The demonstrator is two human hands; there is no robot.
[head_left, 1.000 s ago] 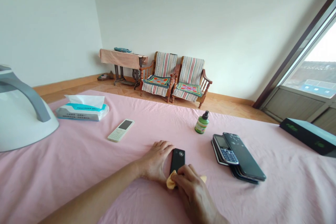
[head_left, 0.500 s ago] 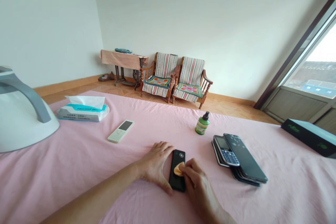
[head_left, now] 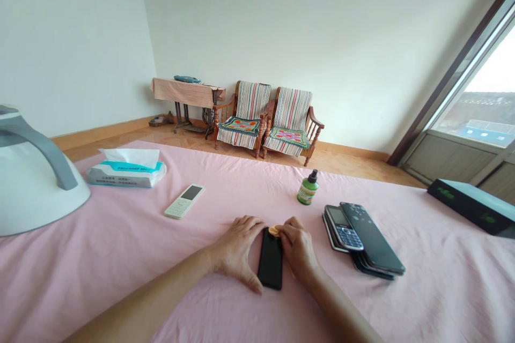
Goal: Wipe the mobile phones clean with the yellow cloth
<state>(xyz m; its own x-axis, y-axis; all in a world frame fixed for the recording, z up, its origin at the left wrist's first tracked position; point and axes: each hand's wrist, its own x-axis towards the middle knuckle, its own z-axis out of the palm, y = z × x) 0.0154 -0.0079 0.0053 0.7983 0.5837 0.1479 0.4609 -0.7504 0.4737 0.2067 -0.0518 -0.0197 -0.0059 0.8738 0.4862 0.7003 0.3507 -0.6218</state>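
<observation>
Slim black rectangular phone [head_left: 270,267]: between both grips
Left grip [head_left: 238,249]: wide
Right grip [head_left: 298,246]: pinching yellow cloth [head_left: 274,231] at phone's far end

The smooth black phone [head_left: 270,263] seems plastic, the tablecloth [head_left: 120,249] matt fabric.
</observation>
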